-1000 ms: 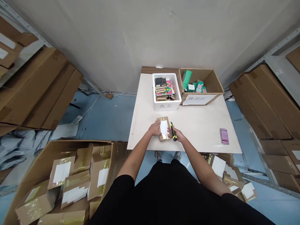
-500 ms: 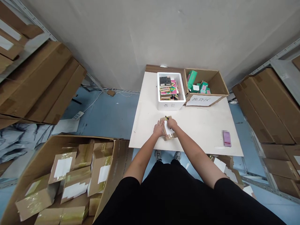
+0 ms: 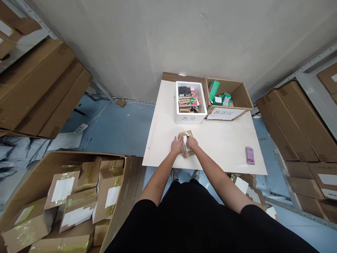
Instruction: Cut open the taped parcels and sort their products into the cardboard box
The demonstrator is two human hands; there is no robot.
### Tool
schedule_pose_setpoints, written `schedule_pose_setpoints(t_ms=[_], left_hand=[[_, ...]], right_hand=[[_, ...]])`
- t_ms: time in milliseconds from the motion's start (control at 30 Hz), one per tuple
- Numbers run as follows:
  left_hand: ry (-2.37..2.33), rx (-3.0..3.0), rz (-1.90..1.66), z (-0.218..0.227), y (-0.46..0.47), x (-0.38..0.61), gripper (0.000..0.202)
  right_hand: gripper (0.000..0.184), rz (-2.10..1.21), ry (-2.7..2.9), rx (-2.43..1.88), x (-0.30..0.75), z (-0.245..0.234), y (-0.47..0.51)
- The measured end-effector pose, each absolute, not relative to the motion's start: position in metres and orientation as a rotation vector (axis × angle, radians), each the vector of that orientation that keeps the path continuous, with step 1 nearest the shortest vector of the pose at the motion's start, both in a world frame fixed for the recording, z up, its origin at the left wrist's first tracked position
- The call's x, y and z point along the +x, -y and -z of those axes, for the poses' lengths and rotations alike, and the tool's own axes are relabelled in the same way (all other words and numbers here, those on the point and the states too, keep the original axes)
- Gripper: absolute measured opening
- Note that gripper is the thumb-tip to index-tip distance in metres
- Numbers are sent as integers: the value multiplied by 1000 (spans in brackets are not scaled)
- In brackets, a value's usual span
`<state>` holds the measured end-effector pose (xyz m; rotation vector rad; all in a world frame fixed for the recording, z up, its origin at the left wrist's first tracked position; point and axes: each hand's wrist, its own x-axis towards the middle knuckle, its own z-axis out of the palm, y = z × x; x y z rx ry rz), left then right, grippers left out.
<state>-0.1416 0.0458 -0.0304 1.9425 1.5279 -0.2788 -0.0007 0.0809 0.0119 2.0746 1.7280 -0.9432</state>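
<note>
A small taped cardboard parcel (image 3: pixel 190 153) lies on the near edge of the white table (image 3: pixel 160 140), a little left of centre, with a white label (image 3: pixel 186 143) facing up. The person's left hand (image 3: pixel 177 145) rests flat on its left side, fingers open and pinning it down. The right hand (image 3: pixel 192 143) is closed in a narrow grip around a yellow-and-black utility knife (image 3: pixel 187 134). Most of the knife is hidden by that hand; only a short part shows at the parcel's far end.

The main change is in the knife, which has moved from beside the parcel's right edge to above the parcel, so the 2 hands now nearly meet over the label. Whether the blade is out cannot be told.

Farther along the table, a white foam box (image 3: pixel 190 119) holds upright stacks of printed packages, with a black one and pink-and-yellow ones on top. Just right of it, an open cardboard box (image 3: pixel 243 96) holds small green and pink boxes, and a handwritten paper sign (image 3: pixel 223 113) is on its near side. A blurred purple item (image 3: pixel 250 155) lies at the table's right. On the near left, a large carton (image 3: pixel 131 182) is full of taped parcels with white labels.
</note>
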Motion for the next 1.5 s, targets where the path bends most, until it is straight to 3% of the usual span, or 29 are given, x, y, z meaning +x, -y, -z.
schedule_pose_setpoints(t_ms=[267,567,800,1100,1400,1500], left_hand=[[-1566,1920,315,26,-44,-136,136],[-1616,1906,266,25,-35,-127,131],[-1795,1862,233,24,-4,-51,115],[-1802,1882,338,30,34,30,96],[-1584,2174,407,10,-26,34,79],[-1581,2180,450,16,-19,40,79]], right_hand=[[26,1043,-1564,1831,26,-48,-55],[22,1098,-1501,1827,95,-55,40],[47,879,-1526,2485,144,-23,8],[71,887,-1467,2619,198,4,-52],[64,972,-1582,2559,213,6,-69],[49,1154,-1620,2575,231,8,-60]])
